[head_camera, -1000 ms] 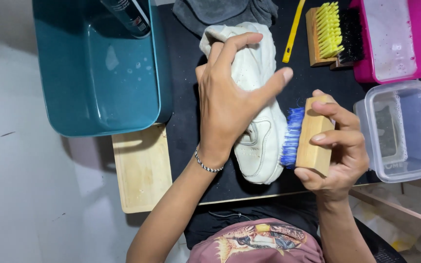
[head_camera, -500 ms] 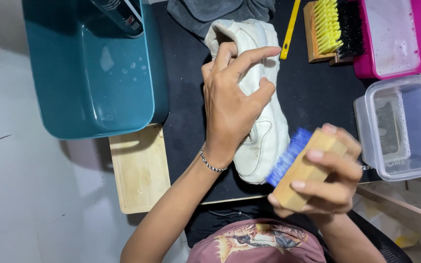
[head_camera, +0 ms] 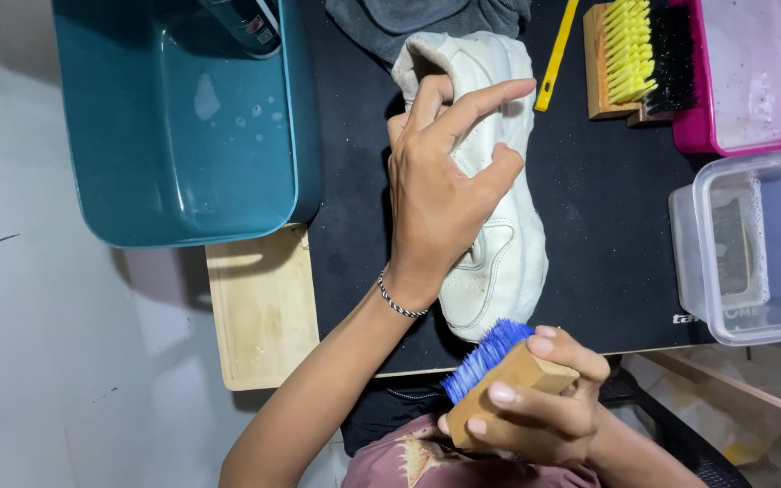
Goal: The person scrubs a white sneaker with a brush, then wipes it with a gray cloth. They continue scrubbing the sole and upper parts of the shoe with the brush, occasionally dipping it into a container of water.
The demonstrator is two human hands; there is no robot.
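Note:
A white sneaker [head_camera: 503,253] lies lengthwise on a black mat [head_camera: 607,217]. My left hand [head_camera: 440,199] rests flat on top of the shoe and holds it down, with fingers spread toward the heel opening. My right hand [head_camera: 544,407] grips a wooden brush with blue bristles [head_camera: 494,366] just below the shoe's toe, near the mat's front edge. The bristles point up and to the left, close to the toe but off the shoe.
A teal plastic basin [head_camera: 183,117] stands at the upper left, with a wooden board [head_camera: 259,307] below it. A clear plastic tub [head_camera: 752,244] sits at the right. A pink container [head_camera: 743,72], yellow and black brushes [head_camera: 630,54], a yellow stick [head_camera: 558,54] and a grey cloth [head_camera: 409,18] lie at the back.
My right hand has pulled the blue brush away from the shoe's side, down toward my body. My left hand has stayed pressing on the shoe.

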